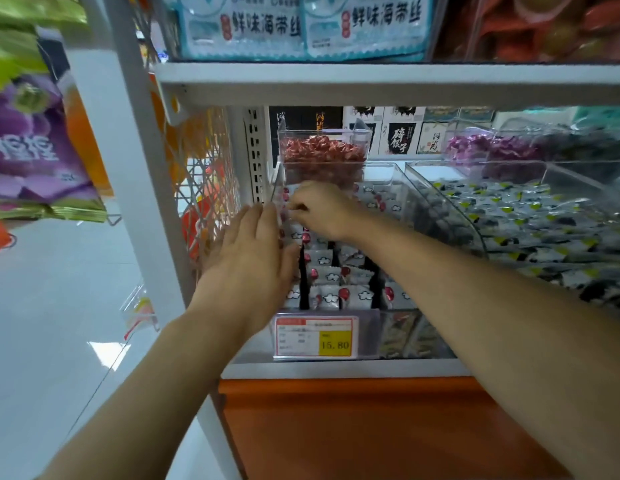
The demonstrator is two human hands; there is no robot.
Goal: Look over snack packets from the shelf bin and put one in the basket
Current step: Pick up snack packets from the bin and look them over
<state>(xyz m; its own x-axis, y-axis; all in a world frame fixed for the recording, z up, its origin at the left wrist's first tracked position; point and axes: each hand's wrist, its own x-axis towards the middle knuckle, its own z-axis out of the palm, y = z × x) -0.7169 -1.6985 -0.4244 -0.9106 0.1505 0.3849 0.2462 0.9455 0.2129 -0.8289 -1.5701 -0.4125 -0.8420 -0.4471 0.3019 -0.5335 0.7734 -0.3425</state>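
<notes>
A clear plastic shelf bin (374,336) holds several small white snack packets (324,275) printed with clouds and red fruit. My left hand (253,258) lies flat with straight fingers against the bin's left wall. My right hand (324,209) reaches into the back of the bin, fingers curled down among the packets; what they hold is hidden. No basket is in view.
A price tag (317,337) reading 15.80 hangs on the bin front. A smaller clear box of red candies (324,157) sits behind. Another bin of grey-green packets (530,230) stands to the right. The white shelf post (145,202) and hanging purple bags (31,140) are left.
</notes>
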